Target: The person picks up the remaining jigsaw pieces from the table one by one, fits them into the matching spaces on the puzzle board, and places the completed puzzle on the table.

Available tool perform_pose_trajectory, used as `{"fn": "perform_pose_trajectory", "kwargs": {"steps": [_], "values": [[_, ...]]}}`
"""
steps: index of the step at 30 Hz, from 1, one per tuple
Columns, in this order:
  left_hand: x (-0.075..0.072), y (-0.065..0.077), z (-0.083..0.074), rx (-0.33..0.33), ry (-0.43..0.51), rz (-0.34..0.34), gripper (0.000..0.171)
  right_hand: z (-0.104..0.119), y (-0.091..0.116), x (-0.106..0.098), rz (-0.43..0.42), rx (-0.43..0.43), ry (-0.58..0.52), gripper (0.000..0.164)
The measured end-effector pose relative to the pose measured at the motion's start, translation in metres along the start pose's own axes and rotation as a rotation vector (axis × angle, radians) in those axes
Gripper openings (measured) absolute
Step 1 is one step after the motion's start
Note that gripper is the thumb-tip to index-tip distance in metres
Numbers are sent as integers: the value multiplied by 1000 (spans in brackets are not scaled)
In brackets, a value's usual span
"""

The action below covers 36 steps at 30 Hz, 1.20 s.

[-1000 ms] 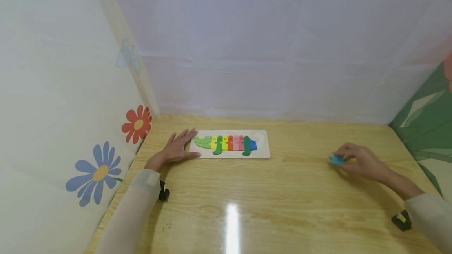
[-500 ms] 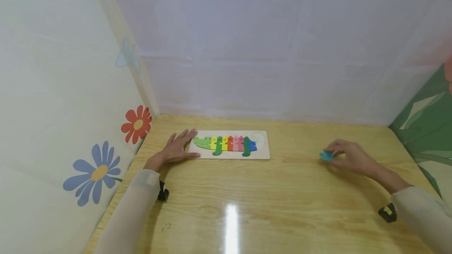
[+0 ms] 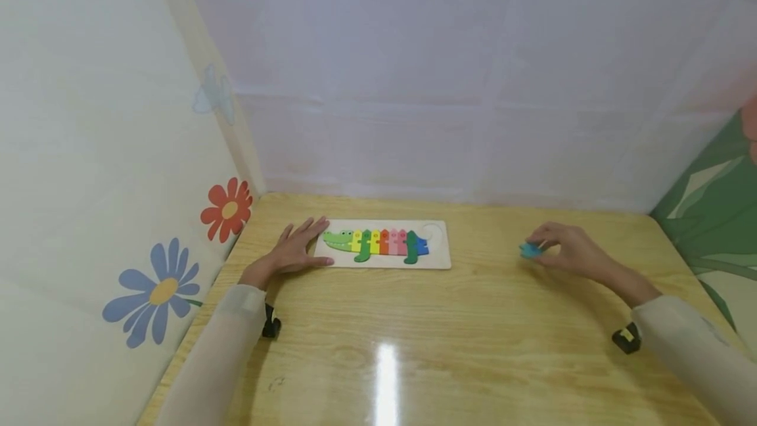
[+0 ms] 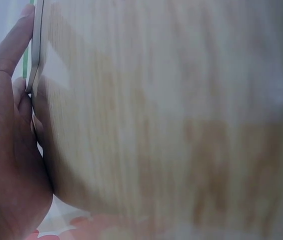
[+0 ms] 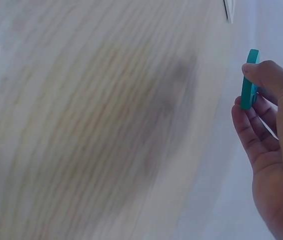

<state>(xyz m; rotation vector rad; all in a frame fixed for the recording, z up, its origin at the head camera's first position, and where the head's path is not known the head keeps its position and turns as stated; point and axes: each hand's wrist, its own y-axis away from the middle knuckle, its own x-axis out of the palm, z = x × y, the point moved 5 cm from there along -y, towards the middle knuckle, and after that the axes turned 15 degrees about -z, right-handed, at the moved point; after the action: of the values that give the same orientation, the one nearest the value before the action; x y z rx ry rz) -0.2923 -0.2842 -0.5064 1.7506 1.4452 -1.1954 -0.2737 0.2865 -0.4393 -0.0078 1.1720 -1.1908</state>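
A wooden crocodile puzzle board [image 3: 439,259] lies flat near the back of the table, with a green head, striped colored body pieces and a blue piece [image 3: 422,246] at the rear. At its right end shows a bare, curved tail-shaped recess [image 3: 434,232]. My left hand [image 3: 294,248] rests on the board's left end, fingers spread and thumb extended along the front corner. Out to the right, my right hand [image 3: 564,250] pinches a small turquoise puzzle piece [image 3: 530,250] between thumb and fingertips. In the right wrist view that puzzle piece [image 5: 250,80] is seen edge-on, above the tabletop.
The wooden table [image 3: 473,334] has a bright light reflection near its front. A pale sheet [image 3: 384,117] rises behind it, and a flower-printed wall [image 3: 89,183] stands at the left. Green leaf-patterned fabric [image 3: 715,202] borders the right side.
My right hand has moved left and slightly farther back, carrying the turquoise puzzle piece toward the board. The left hand stays on the board's left end.
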Motion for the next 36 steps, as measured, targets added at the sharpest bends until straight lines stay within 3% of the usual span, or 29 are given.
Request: {"fn": "perform_pose_trajectory", "kwargs": {"steps": [11,22,36], "values": [[0,2,2,9,-2,-8,104,4,-23,11,-6,-129,-25,38],[-1,0,2,10,-5,-13,104,10,-45,22,3,-188,-66,34],[-1,1,0,7,5,-7,105,12,-58,40,71,-103,-69,33]]}}
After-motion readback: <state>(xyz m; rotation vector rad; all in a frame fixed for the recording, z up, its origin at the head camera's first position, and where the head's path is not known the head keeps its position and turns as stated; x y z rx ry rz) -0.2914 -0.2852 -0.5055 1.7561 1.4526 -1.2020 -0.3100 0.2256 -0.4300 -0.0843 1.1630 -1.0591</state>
